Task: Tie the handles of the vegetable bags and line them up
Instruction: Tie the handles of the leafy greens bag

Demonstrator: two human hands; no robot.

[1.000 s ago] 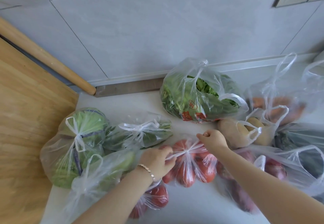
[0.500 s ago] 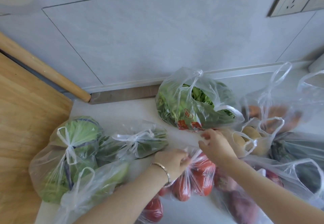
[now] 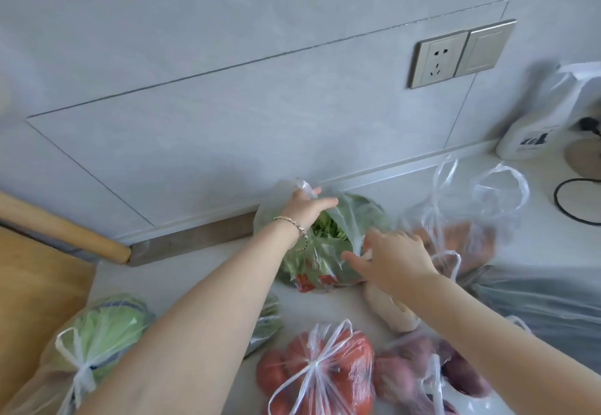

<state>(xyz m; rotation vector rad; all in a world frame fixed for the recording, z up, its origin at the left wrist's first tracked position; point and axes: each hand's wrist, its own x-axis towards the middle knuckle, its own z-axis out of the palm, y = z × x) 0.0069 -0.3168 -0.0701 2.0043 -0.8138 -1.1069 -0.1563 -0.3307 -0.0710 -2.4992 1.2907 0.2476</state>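
Observation:
A clear bag of leafy greens [image 3: 325, 261] with red print stands against the wall, its mouth untied. My left hand [image 3: 304, 208] pinches the bag's left handle at the top. My right hand [image 3: 390, 257] reaches onto the bag's right handle, fingers spread over the plastic. Near the front lies the tomato bag [image 3: 320, 372], its handles knotted. At the left sits the cabbage bag [image 3: 97, 330], also knotted. A bag of purple roots [image 3: 432, 372] lies at the front right with loose handles.
An untied bag of carrots [image 3: 455, 235] stands right of the greens, with a grey bag [image 3: 536, 297] in front of it. A wooden board [image 3: 32, 291] and rolling pin [image 3: 61, 229] are at the left. A white bottle [image 3: 536, 128] and black cord [image 3: 572, 200] sit at the far right.
Both hands let go of the knotted tomato bag and moved back to the bag of greens. The camera tilted up, so the tied bags now sit lower in view.

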